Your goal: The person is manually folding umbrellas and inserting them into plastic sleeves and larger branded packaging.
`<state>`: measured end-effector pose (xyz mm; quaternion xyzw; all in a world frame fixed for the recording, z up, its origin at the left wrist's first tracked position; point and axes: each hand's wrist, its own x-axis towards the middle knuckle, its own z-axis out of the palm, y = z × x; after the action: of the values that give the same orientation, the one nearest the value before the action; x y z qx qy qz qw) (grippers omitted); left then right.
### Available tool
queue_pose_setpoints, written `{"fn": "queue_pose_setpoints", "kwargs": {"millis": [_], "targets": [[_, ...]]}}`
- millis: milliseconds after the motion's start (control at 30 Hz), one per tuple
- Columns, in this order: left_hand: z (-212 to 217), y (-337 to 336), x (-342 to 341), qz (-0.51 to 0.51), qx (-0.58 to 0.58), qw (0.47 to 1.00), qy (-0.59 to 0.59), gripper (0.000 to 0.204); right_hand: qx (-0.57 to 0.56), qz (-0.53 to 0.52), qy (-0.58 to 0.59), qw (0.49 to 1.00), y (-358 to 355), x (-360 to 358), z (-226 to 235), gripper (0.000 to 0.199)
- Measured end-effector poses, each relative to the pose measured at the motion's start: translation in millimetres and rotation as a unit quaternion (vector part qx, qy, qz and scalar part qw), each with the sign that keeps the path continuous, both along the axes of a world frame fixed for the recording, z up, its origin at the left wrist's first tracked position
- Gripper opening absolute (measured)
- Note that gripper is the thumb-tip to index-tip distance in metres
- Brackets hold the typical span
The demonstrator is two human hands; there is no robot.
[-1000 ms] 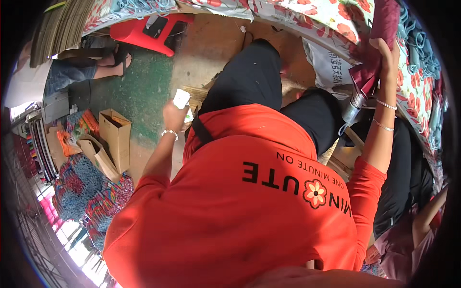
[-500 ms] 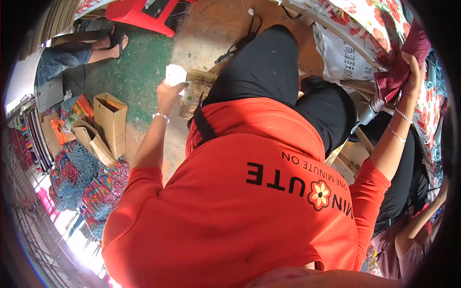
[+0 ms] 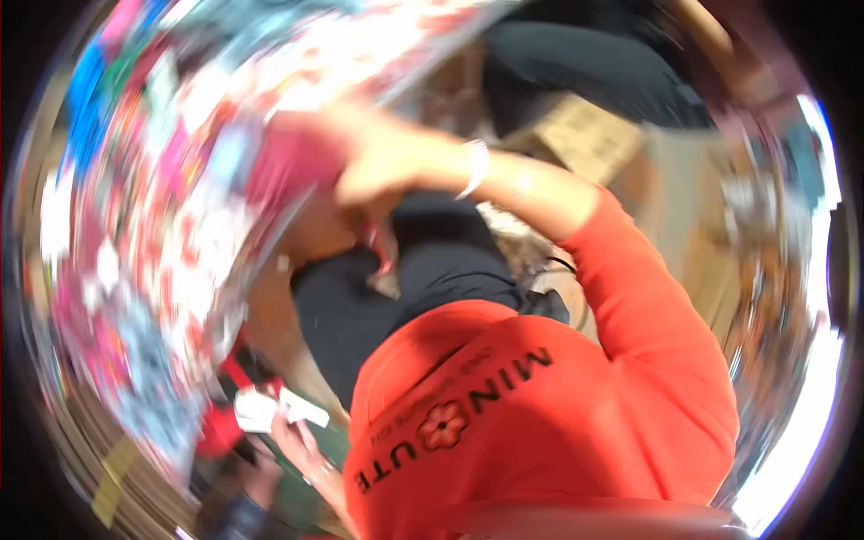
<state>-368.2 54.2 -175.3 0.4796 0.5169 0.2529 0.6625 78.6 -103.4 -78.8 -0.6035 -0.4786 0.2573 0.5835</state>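
Note:
The picture is smeared by motion. My right hand (image 3: 382,162) reaches across at the top, closed on a maroon cloth (image 3: 292,162) at the edge of a table with a red-and-white floral cover (image 3: 211,243). Its fingers are too blurred to tell apart. Low on the left, my left hand (image 3: 295,439) grips a white paper piece (image 3: 256,410). A second white flap sticks out beside it; whether it is the same piece I cannot tell.
Colourful textiles (image 3: 148,360) cover the table on the left. At the top right sit a cardboard box (image 3: 589,139) and another person's dark-clad leg (image 3: 576,67) and arm. A second person's denim-clad leg (image 3: 238,517) shows at the lower left.
My view and body have swung round to the right, bringing the floral table to the left side. Both hands keep their hold: cloth in the right, white paper piece in the left.

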Motion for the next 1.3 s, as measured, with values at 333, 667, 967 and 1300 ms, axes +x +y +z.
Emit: {"fn": "queue_pose_setpoints", "kwargs": {"millis": [333,667,967,1300], "targets": [[62.6,-99.3,376.8,-0.457,-0.075,0.884,-0.065,0.048,-0.018,-0.297,0.054,0.953,-241.1,-18.5,59.5,0.041],[-34.9,-322.8,588.8,-0.694,0.452,0.49,-0.272,0.037,-0.041,-0.512,0.078,0.854,-315.7,-23.6,52.7,0.043],[-46.0,-337.4,594.0,-0.686,0.523,0.426,-0.272,0.039,-0.034,-0.544,0.15,0.825,-328.9,-27.0,30.5,0.04],[12.7,-327.9,535.0,-0.698,0.611,0.371,0.037,0.064,0.011,-0.573,0.069,0.817,-339.6,-31.0,28.6,0.037]]}}
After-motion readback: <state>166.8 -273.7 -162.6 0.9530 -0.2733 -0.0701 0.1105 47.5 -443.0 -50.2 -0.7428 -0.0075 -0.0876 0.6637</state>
